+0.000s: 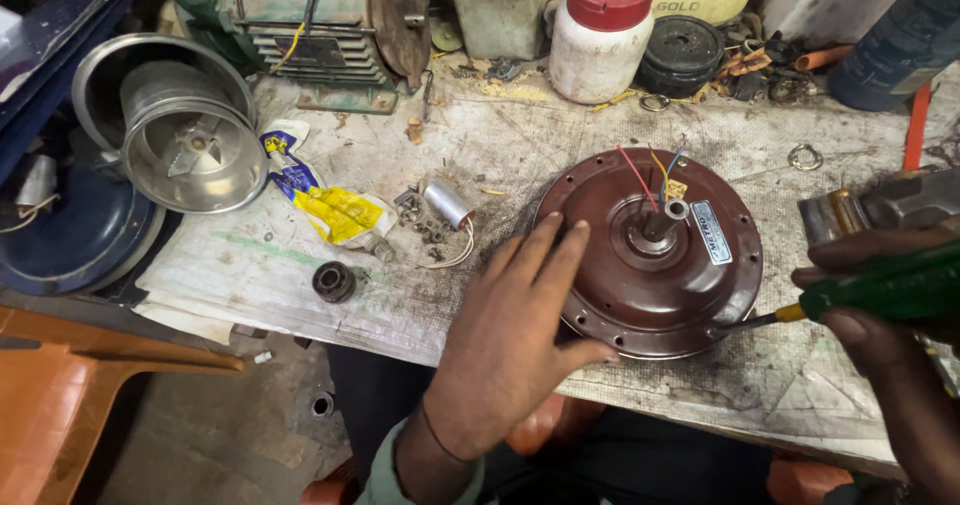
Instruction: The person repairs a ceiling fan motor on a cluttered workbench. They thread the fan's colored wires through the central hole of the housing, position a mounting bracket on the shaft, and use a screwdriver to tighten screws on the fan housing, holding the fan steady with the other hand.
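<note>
Nearest: two hands in view. Left hand (510, 340) flat, fingers spread and unclenched, fingertips resting on the near-left rim of one brown fan motor housing (650, 255); nothing gripped. Right hand (880, 310) wrapped tight around one green-handled screwdriver (885, 290), shaft held nearly horizontal, tip touching the housing's right rim. Hands well apart, housing between them.

Housing lies flat on the worn workbench (480, 155), centre-right, shaft up; three wires (655, 175) (red, yellow, blue) rise beside the shaft.

Left of the housing: one small black bearing (334, 281), one silver capacitor (446, 205) with a white lead, a small heap of screws (425, 227) — count unclear — and one crumpled yellow-blue wrapper (320, 200).

Further left: one shiny steel funnel-shaped housing (185, 130) over one dark blue round cover (80, 235).

Far edge: one green motor (310, 25), one white jar with red lid (600, 30), one black round part (682, 53), two loose metal rings (805, 155).
</note>
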